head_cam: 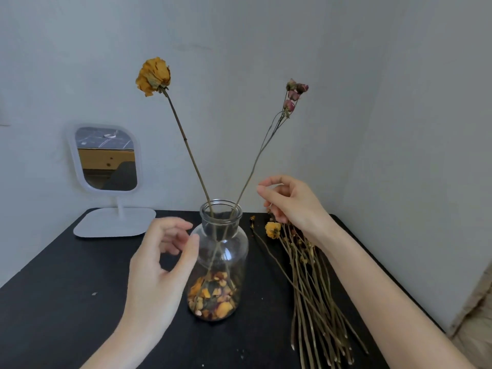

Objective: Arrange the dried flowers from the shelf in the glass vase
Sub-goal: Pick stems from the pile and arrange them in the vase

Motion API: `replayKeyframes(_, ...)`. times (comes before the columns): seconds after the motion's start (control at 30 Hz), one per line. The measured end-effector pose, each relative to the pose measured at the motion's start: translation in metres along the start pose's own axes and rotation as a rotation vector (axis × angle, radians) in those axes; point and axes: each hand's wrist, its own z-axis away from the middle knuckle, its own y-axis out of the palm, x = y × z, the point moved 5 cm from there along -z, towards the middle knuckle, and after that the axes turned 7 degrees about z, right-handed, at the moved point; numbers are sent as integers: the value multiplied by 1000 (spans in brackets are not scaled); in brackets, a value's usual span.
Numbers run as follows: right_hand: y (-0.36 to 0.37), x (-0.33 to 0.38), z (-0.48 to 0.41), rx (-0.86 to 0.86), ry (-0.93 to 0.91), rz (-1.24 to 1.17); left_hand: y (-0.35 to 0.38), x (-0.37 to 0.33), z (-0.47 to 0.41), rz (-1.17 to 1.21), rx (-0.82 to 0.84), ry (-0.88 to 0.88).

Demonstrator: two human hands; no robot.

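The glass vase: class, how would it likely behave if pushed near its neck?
The vase probably resists tipping somewhat: its body is wide and petals sit low. Being smooth glass, it may slide on the table and would likely break if dropped.

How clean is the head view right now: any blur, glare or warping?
Head view: soft, even light; the left hand is motion-blurred, the right hand sharper; only faint reflections on the glass vase, stems inside readable; wide-angle stretch toward the frame edges.

L grip (162,262), R grip (290,202) — loose.
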Motion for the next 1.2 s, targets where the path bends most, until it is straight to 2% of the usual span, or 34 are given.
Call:
replayKeyframes(0.07,-15,-16,3,-17,52,18,23,-8,27,16,143,3)
replayKeyframes(0.17,-36,-51,8,-75,162,100,83,4,59,13,488,-171)
replayKeyframes(0.23,-48,-77,14,-103,240,187,121,27,68,-58,607,-311)
replayKeyframes(0.4,-59,-139,28,22,418,393,176,95,48,-130,459,-670)
replayKeyframes(0.57,-50,-171,22,137,468,548,199,138,22,-285,398,-816)
replayKeyframes(0.73,-38,-181,7,148,475,631,209,158,12,-363,463,-847)
replayKeyframes(0.87,-35,-184,3,165,519,646,212,162,11,-317,454,-850)
replayKeyframes(1.03,-36,-180,4,139,550,618,207,153,4,-261,385,-743)
replayKeyframes(1.2,-46,-169,5,22,521,557,198,138,-4,-187,327,-643)
